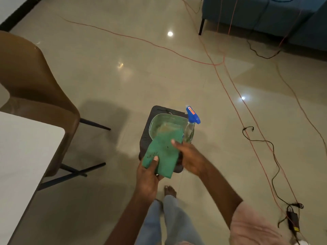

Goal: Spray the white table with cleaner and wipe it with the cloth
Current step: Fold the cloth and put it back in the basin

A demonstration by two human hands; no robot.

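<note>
A folded green cloth [161, 152] is held low in front of me, above a dark stool [145, 140]. My left hand [147, 175] grips its near edge, thumb on top. My right hand [188, 158] holds its right side, thumb lying across the cloth. Behind the cloth a pale basin [159, 121] sits on the stool, and a clear spray bottle [190, 124] with a blue trigger head leans in its right corner. The white table [23, 156] fills the lower left of the view.
A brown chair [30, 82] stands against the table's far side. Orange and black cables [228, 73] run across the glossy floor, with a power adapter [293, 220] at lower right. A blue sofa [265, 13] stands at top right. My bare foot [169, 190] is below the stool.
</note>
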